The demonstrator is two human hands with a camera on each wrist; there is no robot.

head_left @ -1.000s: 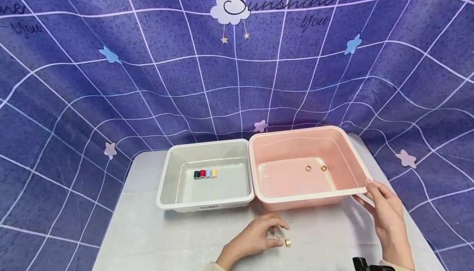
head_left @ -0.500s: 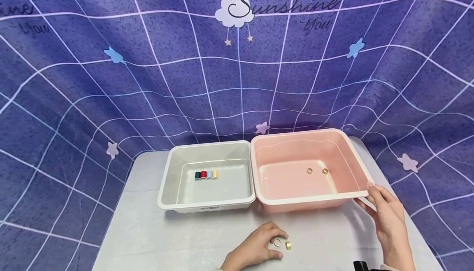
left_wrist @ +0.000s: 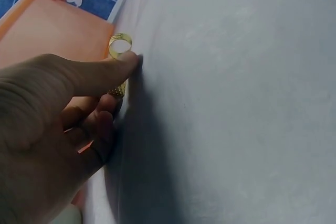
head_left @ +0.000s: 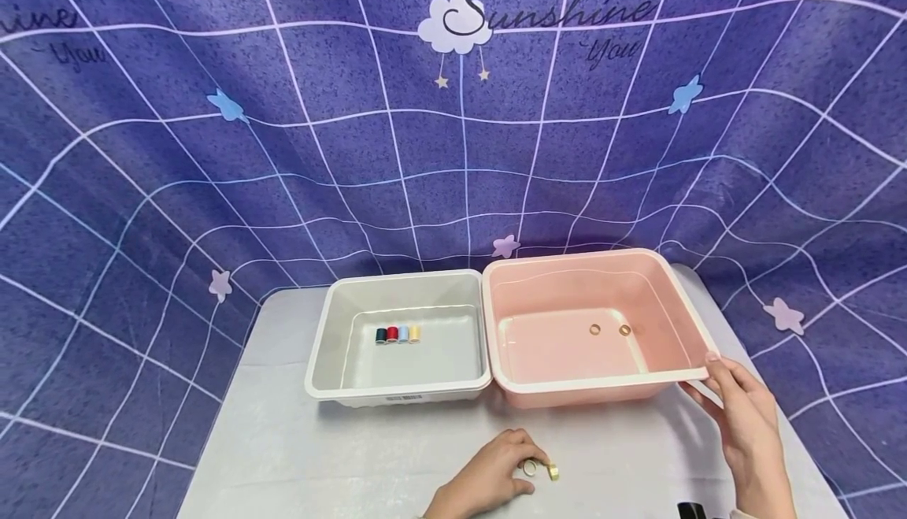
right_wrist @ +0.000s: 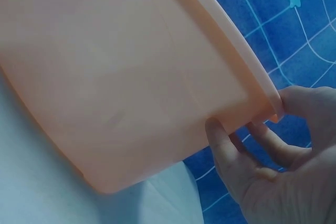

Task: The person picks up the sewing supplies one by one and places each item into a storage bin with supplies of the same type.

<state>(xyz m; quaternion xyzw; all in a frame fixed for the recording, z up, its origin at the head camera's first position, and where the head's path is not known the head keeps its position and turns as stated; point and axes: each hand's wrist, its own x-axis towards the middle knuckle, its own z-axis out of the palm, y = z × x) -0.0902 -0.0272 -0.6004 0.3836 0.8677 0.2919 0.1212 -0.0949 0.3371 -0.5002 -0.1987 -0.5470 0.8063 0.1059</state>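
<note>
My left hand (head_left: 489,472) is low over the table, thumb and fingers parted around a gold ring (head_left: 529,468). A second gold ring (head_left: 553,472) stands just right of the index fingertip. In the left wrist view, one ring (left_wrist: 120,45) shows past the thumb, and the patterned other ring (left_wrist: 118,90) is partly hidden behind it. My right hand (head_left: 751,428) grips the near right corner of the pink bin (head_left: 595,384), thumb on the rim and fingers beneath. From the right wrist view, fingertips press the outer wall of the pink bin (right_wrist: 131,103).
Two more rings, one ring (head_left: 594,330) left of another ring (head_left: 624,330), lie inside the pink bin. Against its left side stands a light grey bin (head_left: 397,391) with several thread spools (head_left: 397,335) in a row. A patterned blue curtain (head_left: 453,141) hangs behind. A black object (head_left: 690,510) shows at the bottom edge.
The left fingers have come down closer about the left ring, the index fingertip nearing the right one. The right hand keeps its grip on the bin corner. The head view has shifted slightly.
</note>
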